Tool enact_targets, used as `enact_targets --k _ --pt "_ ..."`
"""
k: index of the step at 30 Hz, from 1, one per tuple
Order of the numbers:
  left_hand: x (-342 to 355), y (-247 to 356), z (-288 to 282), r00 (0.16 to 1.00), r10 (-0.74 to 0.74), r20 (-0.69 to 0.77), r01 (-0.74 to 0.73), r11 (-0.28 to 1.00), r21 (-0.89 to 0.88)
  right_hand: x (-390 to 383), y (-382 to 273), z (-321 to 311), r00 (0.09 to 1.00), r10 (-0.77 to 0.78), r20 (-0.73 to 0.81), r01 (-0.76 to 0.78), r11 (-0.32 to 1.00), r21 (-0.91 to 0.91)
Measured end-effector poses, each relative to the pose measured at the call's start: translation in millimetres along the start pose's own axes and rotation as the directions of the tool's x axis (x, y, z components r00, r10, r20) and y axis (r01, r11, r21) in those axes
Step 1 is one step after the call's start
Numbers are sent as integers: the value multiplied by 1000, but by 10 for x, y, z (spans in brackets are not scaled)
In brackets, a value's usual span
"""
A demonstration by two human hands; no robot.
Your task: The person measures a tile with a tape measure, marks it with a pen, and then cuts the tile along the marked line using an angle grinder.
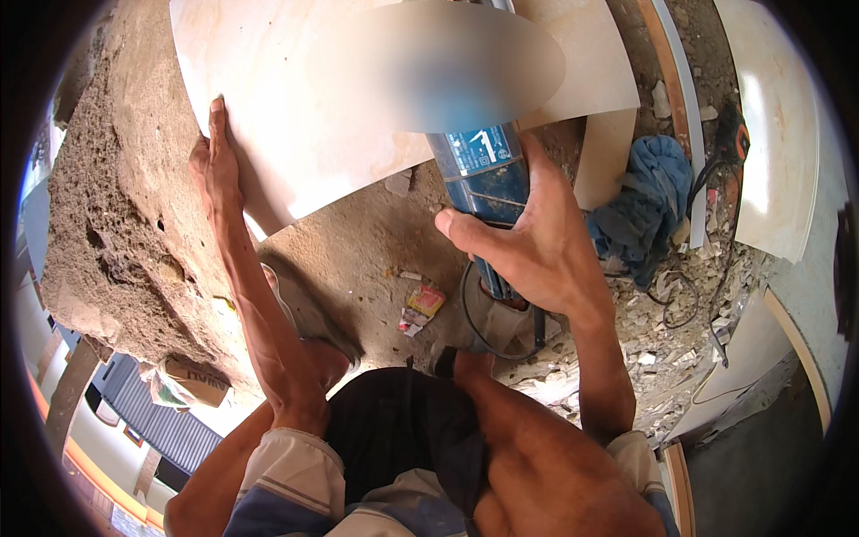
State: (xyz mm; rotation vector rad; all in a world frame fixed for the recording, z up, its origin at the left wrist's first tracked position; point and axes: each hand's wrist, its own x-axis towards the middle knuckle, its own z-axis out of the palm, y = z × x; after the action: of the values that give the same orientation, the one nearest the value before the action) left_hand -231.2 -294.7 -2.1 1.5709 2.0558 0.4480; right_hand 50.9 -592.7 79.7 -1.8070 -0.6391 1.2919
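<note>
A large cream tile (268, 107) with faint marbling lies ahead of me, its near edge slanting across the view. My left hand (216, 166) grips its left edge, with one digit stretched along the top face. In my right hand (546, 233) is a blue corded angle grinder (488, 183), held by its body over the tile's near edge. A blurred patch hides the grinder's front end and the tile around it, so its disc cannot be made out. The black cord (474, 336) loops down from the tool's rear near my foot.
A crumpled blue cloth (640, 206) lies on the right beside a pale strip (696, 161) and tile rubble (644, 358). More cream tiles (778, 134) lean at far right. A torn small packet (423, 304) rests between my feet. Rough, pitted concrete (116, 224) rises at left.
</note>
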Motion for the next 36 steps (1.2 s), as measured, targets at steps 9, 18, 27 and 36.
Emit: enact_targets --k 9,18,27,36 --pt "12 -15 -9 1000 27 14 -27 1000 0 -103 30 -35 999 46 20 -46 999 -4" --pt "44 -39 4 1000 15 0 -15 999 -30 -216 75 -30 998 62 5 -62 998 -2" --pt "50 -47 20 999 47 14 -47 998 -37 -286 140 -36 999 52 6 -52 999 -3" --pt "72 -42 2 999 29 13 -29 1000 10 -358 163 -68 998 59 18 -59 998 -26"
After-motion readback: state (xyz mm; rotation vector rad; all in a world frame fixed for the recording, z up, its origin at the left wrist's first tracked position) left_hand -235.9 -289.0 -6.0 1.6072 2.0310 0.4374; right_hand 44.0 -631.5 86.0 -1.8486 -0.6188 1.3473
